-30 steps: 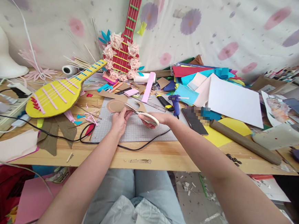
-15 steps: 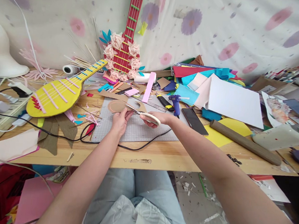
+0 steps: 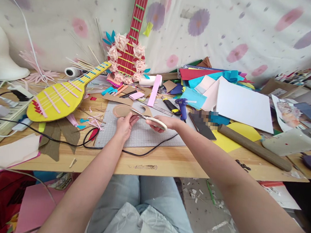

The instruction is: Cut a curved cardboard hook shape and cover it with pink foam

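Both hands grasp: left hand [image 3: 124, 125] brown cardboard [image 3: 121, 110], right hand [image 3: 163, 123] scissors [image 3: 148, 118]; no writing legible.

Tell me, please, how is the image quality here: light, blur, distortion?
Head view: even, soft daylight with faint shadows; wide-lens bending curves the table edge and darkens the corners; a pixelated patch hides part of the phone; left hand, scissors and right hand look sharp.

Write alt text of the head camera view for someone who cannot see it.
A person's left hand holds a round brown cardboard piece while the right hand cuts it with cream-handled scissors over a grey cutting mat. A yellow cardboard guitar lies left on the cluttered wooden table.
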Available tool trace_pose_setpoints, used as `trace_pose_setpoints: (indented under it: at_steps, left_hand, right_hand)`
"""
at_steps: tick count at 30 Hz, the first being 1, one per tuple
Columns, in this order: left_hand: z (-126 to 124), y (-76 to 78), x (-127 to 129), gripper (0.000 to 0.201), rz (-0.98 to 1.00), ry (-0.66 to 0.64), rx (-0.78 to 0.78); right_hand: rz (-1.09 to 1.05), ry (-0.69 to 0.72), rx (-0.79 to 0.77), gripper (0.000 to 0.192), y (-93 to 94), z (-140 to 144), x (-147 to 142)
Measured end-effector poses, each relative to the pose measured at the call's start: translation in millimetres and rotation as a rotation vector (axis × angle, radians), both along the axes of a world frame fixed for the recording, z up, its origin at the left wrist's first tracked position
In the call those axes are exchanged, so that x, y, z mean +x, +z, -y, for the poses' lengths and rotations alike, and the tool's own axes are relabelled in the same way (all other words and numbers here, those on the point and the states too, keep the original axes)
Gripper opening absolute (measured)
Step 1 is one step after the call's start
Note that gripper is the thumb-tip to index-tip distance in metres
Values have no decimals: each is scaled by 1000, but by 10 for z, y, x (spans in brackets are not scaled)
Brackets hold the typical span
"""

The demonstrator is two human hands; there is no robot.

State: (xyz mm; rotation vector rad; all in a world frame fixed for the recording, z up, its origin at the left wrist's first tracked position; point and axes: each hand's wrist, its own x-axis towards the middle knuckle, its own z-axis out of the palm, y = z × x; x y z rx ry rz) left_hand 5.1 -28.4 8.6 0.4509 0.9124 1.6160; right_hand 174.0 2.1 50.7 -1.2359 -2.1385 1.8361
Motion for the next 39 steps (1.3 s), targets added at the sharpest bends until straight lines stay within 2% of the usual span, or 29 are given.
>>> trace_pose_setpoints:
  at_steps: [11, 23, 33, 39]
  left_hand:
    - [18, -37, 35, 9, -30, -105, -2]
    - [17, -18, 24, 9, -28, -105, 15]
    - [18, -32, 19, 9, -42, -132, 23]
    - [22, -29, 20, 8, -26, -133, 30]
  right_hand:
    - [14, 112, 33, 56, 17, 34, -21]
    - [-26, 14, 14, 53, 32, 96, -52]
    - [-47, -6, 2, 50, 26, 80, -29]
    - [-29, -13, 78, 50, -21, 66, -28]
